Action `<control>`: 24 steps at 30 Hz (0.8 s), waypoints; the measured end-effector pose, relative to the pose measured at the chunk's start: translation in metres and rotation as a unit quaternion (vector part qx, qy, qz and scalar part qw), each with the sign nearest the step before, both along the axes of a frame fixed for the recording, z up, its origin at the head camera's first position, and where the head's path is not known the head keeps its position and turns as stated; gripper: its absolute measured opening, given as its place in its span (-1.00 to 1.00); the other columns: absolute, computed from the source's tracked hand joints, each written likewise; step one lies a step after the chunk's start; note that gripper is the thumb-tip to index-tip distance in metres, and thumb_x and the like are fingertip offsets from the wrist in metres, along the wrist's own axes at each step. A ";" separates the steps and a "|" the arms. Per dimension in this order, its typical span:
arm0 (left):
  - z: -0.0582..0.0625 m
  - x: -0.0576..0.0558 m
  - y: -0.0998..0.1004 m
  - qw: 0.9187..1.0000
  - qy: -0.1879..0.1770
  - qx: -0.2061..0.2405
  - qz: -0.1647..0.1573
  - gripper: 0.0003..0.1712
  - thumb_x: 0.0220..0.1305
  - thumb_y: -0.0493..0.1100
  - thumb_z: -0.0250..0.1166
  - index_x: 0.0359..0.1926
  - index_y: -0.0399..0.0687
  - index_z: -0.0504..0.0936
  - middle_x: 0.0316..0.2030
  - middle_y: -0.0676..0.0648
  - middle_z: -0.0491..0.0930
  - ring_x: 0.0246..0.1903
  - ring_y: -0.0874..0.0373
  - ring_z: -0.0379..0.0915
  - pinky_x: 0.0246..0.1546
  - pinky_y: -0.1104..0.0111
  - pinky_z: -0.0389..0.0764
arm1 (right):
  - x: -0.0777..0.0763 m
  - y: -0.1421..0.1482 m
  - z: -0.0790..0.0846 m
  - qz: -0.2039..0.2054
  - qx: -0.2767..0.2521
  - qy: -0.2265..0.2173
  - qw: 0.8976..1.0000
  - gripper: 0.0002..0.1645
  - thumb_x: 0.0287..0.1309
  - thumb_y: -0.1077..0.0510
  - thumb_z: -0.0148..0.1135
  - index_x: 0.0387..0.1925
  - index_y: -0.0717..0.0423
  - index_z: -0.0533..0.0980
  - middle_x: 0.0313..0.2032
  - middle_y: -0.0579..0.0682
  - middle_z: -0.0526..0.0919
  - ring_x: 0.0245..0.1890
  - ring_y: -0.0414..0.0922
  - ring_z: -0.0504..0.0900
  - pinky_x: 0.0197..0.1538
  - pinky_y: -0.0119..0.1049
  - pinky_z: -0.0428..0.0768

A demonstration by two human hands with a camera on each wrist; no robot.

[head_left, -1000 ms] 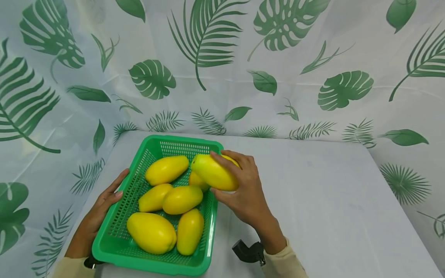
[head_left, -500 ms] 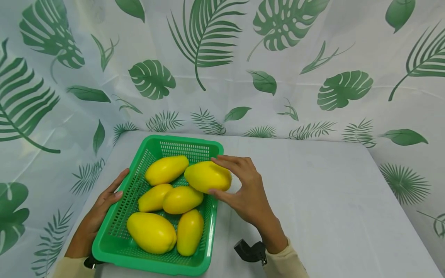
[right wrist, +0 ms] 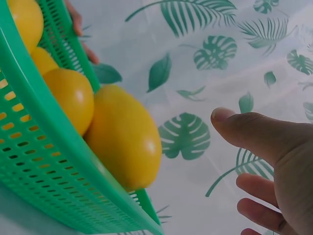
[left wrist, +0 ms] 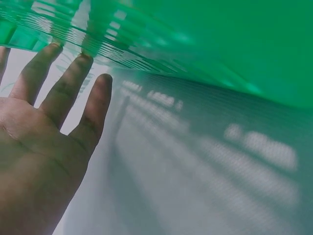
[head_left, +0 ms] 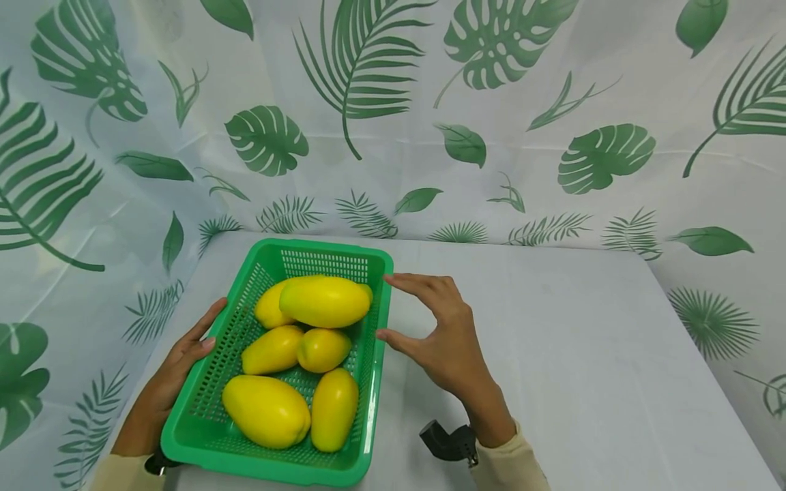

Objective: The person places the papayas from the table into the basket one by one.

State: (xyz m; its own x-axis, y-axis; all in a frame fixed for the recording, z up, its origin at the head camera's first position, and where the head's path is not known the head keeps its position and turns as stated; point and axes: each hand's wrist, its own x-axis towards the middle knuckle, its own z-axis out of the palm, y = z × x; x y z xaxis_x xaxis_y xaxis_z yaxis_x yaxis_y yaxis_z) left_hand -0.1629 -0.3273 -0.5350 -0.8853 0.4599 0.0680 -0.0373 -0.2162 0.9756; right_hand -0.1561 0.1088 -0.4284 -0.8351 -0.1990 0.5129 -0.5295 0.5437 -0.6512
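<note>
A green plastic basket (head_left: 381, 310) holds several yellow papayas. The topmost papaya (head_left: 325, 302) lies across the others at the basket's far end, partly covering a papaya (head_left: 270, 307) behind it. My right hand (head_left: 445, 334) is just off the right rim, thumb and fingers spread apart, holding nothing. In the right wrist view, a gap separates the thumb from that papaya (right wrist: 127, 142). My left hand (head_left: 178, 372) rests on the outside of the basket's left wall. From the left wrist, its straight fingers (left wrist: 68, 90) touch the slotted wall (left wrist: 122, 44) from below.
The basket stands on a white-covered table (head_left: 552, 354), left of its middle. Behind and at the sides hangs a white cloth (head_left: 393, 164) with green leaf prints. A black wrist mount (head_left: 447, 442) sits below the right hand.
The right hand has lowered a papaya into the basket's far end and let go of it. That papaya has shifted left onto the others. The hand has drawn back right; the left hand stays put.
</note>
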 end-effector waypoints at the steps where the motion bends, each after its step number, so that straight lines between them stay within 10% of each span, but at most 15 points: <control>1: 0.000 0.000 0.000 1.000 -0.001 0.002 -0.002 -0.26 0.74 -0.31 -0.29 0.76 0.17 -0.22 0.60 0.33 0.20 0.46 0.39 0.38 0.29 0.41 0.65 | 0.000 0.001 0.000 -0.002 0.000 0.001 1.000 -0.11 -0.04 0.02 0.77 0.37 -0.25 0.60 0.33 -0.18 0.65 0.29 -0.10 0.51 0.30 0.04 0.61; 9: 0.007 0.000 -0.004 1.000 -0.017 0.007 -0.014 -0.26 0.74 -0.33 -0.27 0.76 0.17 -0.19 0.55 0.19 0.38 0.33 0.26 0.57 0.16 0.30 0.76 | 0.002 0.008 0.000 -0.016 0.005 -0.006 1.000 -0.11 -0.03 0.00 0.76 0.38 -0.22 0.60 0.32 -0.17 0.66 0.31 -0.09 0.51 0.32 0.06 0.60; 13: 0.015 0.001 -0.003 0.993 -0.018 -0.108 0.033 -0.29 0.76 -0.23 -0.17 0.75 0.25 -0.10 0.64 0.27 0.15 0.46 0.42 0.33 0.18 0.51 0.67 | 0.002 0.010 -0.001 -0.025 0.009 -0.009 1.000 -0.13 -0.02 -0.01 0.75 0.37 -0.22 0.60 0.32 -0.17 0.67 0.29 -0.09 0.52 0.30 0.08 0.61; 19: 0.028 0.003 -0.001 0.962 0.001 -0.264 0.071 -0.28 0.75 -0.12 -0.04 0.74 0.36 -0.04 0.73 0.25 -0.18 0.69 -0.23 -0.25 0.50 0.16 0.39 | 0.003 0.012 -0.002 -0.035 0.014 -0.026 0.999 -0.16 0.05 -0.02 0.71 0.38 -0.24 0.59 0.32 -0.18 0.66 0.28 -0.09 0.52 0.30 0.08 0.61; 24: 0.039 0.008 -0.005 0.946 0.044 -0.316 0.062 -0.24 0.74 -0.13 0.00 0.74 0.41 -0.08 0.72 0.17 -0.10 0.55 0.47 0.08 0.25 0.54 0.53 | 0.004 0.014 -0.002 -0.054 0.027 -0.058 0.996 -0.18 0.12 -0.02 0.66 0.42 -0.23 0.56 0.33 -0.19 0.65 0.29 -0.07 0.51 0.32 0.13 0.60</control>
